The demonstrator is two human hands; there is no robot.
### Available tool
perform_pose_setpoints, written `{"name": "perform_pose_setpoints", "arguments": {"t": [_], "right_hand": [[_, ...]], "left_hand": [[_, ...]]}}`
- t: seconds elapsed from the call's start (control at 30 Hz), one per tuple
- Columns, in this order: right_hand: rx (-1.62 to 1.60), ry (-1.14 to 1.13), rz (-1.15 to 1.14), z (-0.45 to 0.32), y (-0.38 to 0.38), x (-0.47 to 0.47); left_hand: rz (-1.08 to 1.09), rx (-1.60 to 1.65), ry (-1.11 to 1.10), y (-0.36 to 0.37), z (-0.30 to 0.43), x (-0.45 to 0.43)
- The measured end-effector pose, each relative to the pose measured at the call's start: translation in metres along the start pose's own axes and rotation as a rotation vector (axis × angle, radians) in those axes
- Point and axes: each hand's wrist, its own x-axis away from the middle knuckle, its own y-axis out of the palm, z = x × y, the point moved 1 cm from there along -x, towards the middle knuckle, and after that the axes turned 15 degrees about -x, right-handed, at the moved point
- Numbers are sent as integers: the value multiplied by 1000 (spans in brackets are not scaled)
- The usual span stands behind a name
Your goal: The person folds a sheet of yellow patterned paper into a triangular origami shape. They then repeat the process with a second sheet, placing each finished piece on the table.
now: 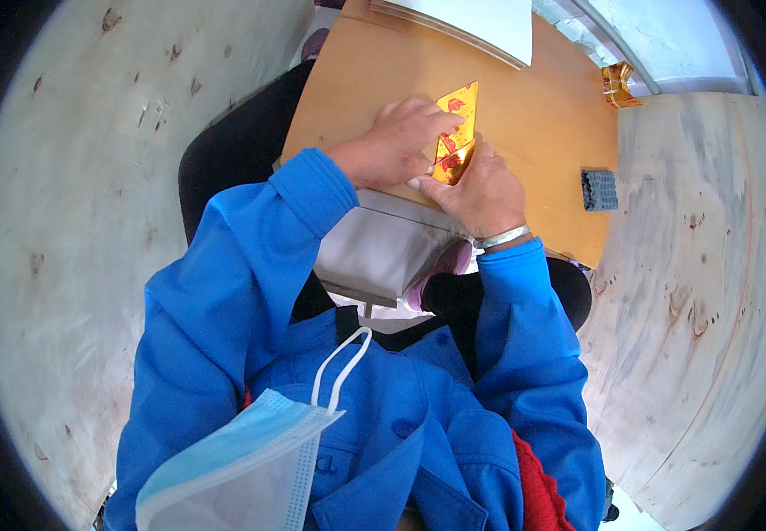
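Note:
Between my hands, near the front edge of the tabletop, is a folded piece of shiny gold paper (457,106) with red printed motifs. Its upper end comes to a point, and a creased flap crosses its lower part. My left hand (403,139) presses on the paper's left side with its fingers. The lower right corner is held by my right hand (482,189), thumb in front; a silver-coloured bracelet circles that wrist. The hands almost touch at the paper's lower end, and the fingers partly hide it.
A stack of white sheets (469,23) lies at the far side of the orange-brown tabletop (542,146). At its right edge sits a folded grey textured cloth (599,190). A bundle of gold-and-red paper (619,85) stands at the far right corner. Wooden panels (688,279) flank both sides.

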Motion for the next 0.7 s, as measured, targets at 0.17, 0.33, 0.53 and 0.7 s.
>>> {"name": "perform_pose_setpoints", "arguments": {"t": [0.17,0.33,0.53,0.7], "right_hand": [[-65,-114,73,8,3,1],[-389,-31,-103,43,-7,-6],[-544,63,-116,63,-3,-9],[-491,73,-114,53,-9,-9]], "left_hand": [[21,14,12,-2,2,0],[15,-38,-13,-1,3,2],[3,-84,12,-4,3,1],[38,-188,-52,-3,17,2]]}}
